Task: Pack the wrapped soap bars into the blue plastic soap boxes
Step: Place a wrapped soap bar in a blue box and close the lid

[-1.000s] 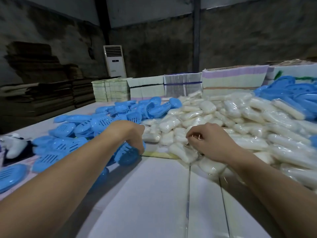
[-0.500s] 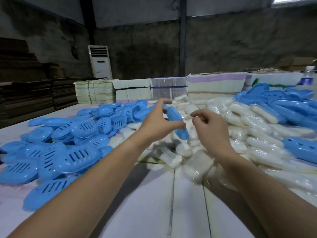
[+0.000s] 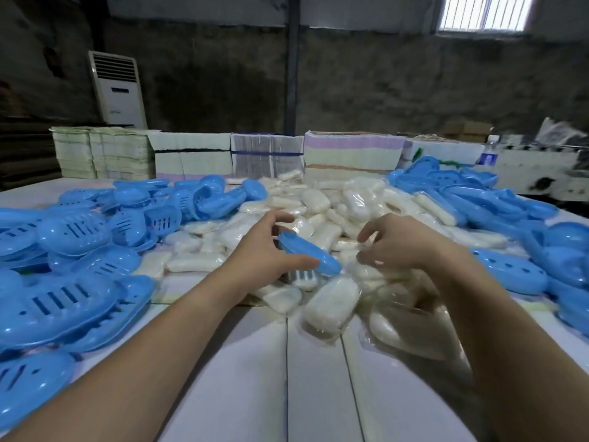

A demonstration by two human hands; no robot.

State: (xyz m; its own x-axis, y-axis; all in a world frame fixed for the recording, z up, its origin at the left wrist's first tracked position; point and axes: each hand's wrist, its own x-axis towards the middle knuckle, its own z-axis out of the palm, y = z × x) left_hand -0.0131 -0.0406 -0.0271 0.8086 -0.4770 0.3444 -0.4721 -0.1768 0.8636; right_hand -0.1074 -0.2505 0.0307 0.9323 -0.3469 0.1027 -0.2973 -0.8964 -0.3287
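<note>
My left hand (image 3: 264, 253) grips a blue plastic soap box (image 3: 310, 254) by its long sides, tilted and lifted just above the heap of wrapped white soap bars (image 3: 322, 218). My right hand (image 3: 404, 244) hovers to the right of the box with thumb and fingers curled, pinching the clear wrapper of a soap bar (image 3: 366, 271) that lies mostly under the hand. Another wrapped bar (image 3: 331, 306) lies in front of both hands. Heaps of blue box halves (image 3: 73, 250) with slotted bottoms fill the left side.
More blue boxes (image 3: 510, 272) are piled on the right. Stacks of flat cartons (image 3: 267, 157) line the table's far edge. A white standing air conditioner (image 3: 118, 90) is against the back wall. White table boards (image 3: 255, 378) show between my forearms.
My left hand picked a blue box from the left heap and carried it to the middle. My right hand lifted from the soap pile and faces the box. The camera tilted up.
</note>
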